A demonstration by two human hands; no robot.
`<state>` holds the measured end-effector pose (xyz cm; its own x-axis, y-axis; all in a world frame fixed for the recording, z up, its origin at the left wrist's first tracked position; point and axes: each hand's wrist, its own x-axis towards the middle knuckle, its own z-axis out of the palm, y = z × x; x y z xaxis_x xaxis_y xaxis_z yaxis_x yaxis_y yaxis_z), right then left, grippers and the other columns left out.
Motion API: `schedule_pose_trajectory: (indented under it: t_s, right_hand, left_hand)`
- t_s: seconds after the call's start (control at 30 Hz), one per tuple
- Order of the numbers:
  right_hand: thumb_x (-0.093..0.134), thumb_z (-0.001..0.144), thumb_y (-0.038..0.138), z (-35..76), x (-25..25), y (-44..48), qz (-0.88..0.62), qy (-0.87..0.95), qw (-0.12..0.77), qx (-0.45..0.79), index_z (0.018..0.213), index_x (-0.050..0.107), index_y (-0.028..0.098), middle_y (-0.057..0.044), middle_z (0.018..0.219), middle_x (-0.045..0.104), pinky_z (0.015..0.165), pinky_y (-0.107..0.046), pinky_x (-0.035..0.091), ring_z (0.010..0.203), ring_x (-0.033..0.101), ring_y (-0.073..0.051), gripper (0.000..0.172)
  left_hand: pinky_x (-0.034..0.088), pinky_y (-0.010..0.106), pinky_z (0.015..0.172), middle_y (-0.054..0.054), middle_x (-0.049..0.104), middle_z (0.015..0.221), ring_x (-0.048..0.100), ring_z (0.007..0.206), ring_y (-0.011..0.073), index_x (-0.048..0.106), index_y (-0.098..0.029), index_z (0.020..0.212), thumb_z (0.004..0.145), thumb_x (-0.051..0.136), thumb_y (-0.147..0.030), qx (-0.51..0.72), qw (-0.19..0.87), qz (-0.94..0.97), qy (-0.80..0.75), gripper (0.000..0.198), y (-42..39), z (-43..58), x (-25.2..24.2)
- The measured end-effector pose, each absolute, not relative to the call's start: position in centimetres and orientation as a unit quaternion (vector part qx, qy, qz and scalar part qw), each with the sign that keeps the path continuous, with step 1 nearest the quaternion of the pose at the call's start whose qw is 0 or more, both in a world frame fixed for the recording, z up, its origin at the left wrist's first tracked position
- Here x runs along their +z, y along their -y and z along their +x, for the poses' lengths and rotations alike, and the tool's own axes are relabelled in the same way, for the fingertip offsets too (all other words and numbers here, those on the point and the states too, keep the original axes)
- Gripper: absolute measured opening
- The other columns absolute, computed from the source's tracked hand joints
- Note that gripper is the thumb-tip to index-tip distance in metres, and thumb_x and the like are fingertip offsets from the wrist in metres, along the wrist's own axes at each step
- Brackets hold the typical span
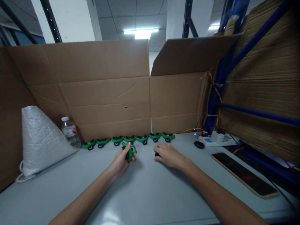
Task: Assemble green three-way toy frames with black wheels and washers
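Observation:
My left hand (122,160) is closed around a green toy vehicle (131,150), holding it just above the table with a round hub facing up. To its right, my right hand (170,155) is low over the tabletop, its fingers curled on a small black piece (157,154) that is mostly hidden; it may be a wheel. A tiny pale bit (153,152) shows by those fingertips. Behind both hands, several green toy vehicles (142,140) with black wheels stand in a row along the cardboard wall.
On the left a silvery bag (44,142) leans beside a water bottle (70,131). A phone (245,175) lies at the right, near a power strip (217,139) with cables and a black ring (199,144). Cardboard (105,93) encloses the back; a blue rack post (214,103) rises at right.

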<state>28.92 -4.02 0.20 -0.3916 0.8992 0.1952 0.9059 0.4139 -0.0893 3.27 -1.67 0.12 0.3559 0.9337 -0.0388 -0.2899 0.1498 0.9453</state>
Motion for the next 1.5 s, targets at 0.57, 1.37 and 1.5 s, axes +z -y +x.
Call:
schedule_pose_trajectory:
  t_s: [0.57,1.37,1.5]
  right_hand:
    - [0.065,0.101,0.021,25.3,0.0,4.9,-0.362,0.79,0.485,0.097,0.122,0.059,0.024,-0.005,0.111,0.059,0.09,-0.033,0.05,0.097,0.062,-0.02,0.022]
    - [0.066,0.102,0.036,24.0,-0.8,5.3,-0.364,0.75,0.489,0.255,0.11,0.06,0.023,0.001,0.087,0.073,0.075,-0.029,0.049,0.08,0.068,-0.017,0.016]
    - [0.072,0.096,0.036,24.1,-0.6,5.4,-0.37,0.754,0.48,0.252,0.115,0.062,0.021,-0.002,0.097,0.073,0.073,-0.027,0.049,0.08,0.067,-0.017,0.026]
  left_hand:
    - [0.044,0.026,0.064,0.005,0.065,0.083,0.057,0.072,0.0159,0.061,-0.015,0.092,0.088,0.071,-0.045,0.431,0.666,0.521,-0.314,0.032,1.6,3.1,-0.5]
    - [0.049,0.029,0.078,0.007,0.07,0.091,0.063,0.085,0.0197,0.067,-0.015,0.108,0.093,0.072,-0.054,0.4,0.463,0.721,-0.325,0.042,1.7,3.0,-1.3]
    - [0.049,0.029,0.073,0.007,0.069,0.088,0.062,0.079,0.0186,0.067,-0.014,0.106,0.094,0.069,-0.056,0.408,0.454,0.717,-0.336,0.044,1.3,2.9,-1.3]
